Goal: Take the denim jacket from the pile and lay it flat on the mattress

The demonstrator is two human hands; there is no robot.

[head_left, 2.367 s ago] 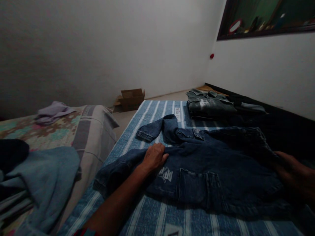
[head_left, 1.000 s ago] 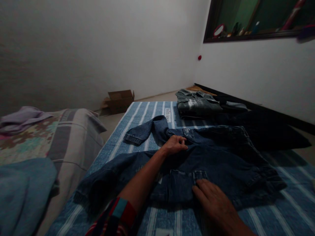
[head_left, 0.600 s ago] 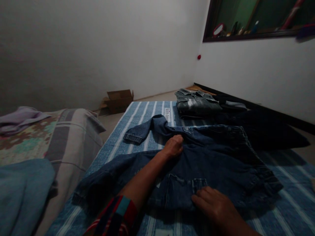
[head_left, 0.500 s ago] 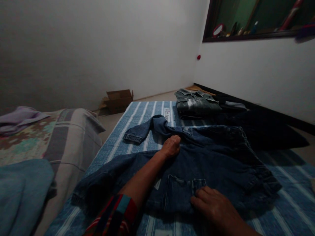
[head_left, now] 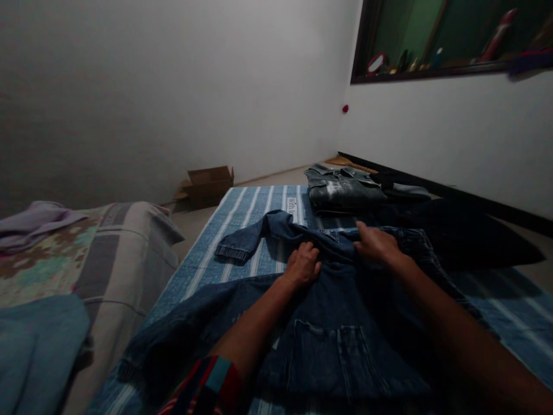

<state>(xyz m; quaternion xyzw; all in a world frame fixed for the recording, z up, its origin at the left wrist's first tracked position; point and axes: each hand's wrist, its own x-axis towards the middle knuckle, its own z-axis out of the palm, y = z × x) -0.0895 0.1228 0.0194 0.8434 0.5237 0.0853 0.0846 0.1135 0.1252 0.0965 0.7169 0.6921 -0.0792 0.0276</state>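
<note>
A dark blue denim jacket (head_left: 319,300) lies spread out, one sleeve (head_left: 233,245) stretched to the far left and a patch pocket on its near part. My left hand (head_left: 303,265) rests on the middle of the jacket, palm down, its fingers laid over the cloth. Further right, at the jacket's far edge, is my right hand (head_left: 375,243), its fingers closed at the denim there. Shadow partly hides what those fingers pinch. Beneath the jacket is a blue and white striped bedspread (head_left: 216,230).
Beyond the jacket sits a folded grey denim garment (head_left: 345,190), with dark cloth (head_left: 466,236) to its right. A second bed with a striped cover (head_left: 125,248) stands left, holding a light blue garment (head_left: 38,346). A cardboard box (head_left: 209,185) is on the floor by the wall.
My right hand has moved from the near pocket out to the jacket's far edge. My left hand stays near its place, its fingers now flatter on the cloth.
</note>
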